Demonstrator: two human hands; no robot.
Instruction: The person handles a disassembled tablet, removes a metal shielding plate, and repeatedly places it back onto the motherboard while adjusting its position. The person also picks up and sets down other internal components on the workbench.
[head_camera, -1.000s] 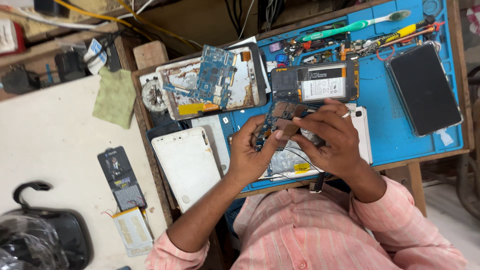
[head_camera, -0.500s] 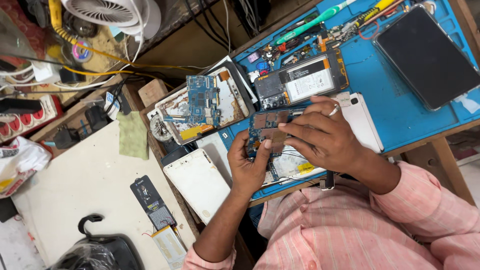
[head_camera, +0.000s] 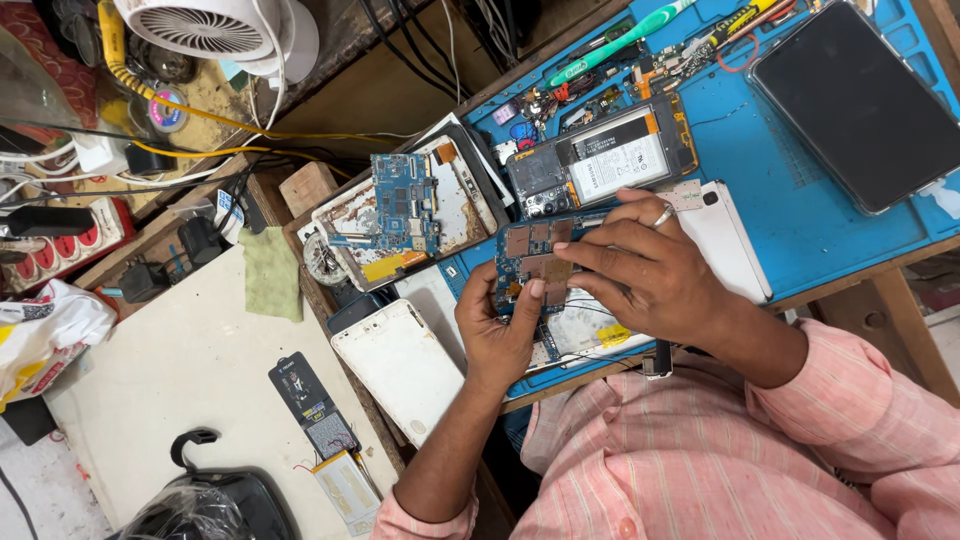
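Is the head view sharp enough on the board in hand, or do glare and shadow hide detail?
Head view: even light, the circuit board between left hand and right hand sharp; soft sheen only on the dark tablet screen; the hands' shadow dims the blue mat just beneath them; the picture is tilted.

This was an electronics repair workshop. A blue repair mat (head_camera: 800, 190) covered the bench at two o'clock, strewn with an opened phone (head_camera: 600, 160), a dark tablet (head_camera: 860, 100) and small tools (head_camera: 620, 40). At ten o'clock lay a bare circuit board (head_camera: 405, 205) in a tray, with a power strip (head_camera: 60, 245), yellow cables (head_camera: 200, 120) and a white fan (head_camera: 215, 30) beyond.
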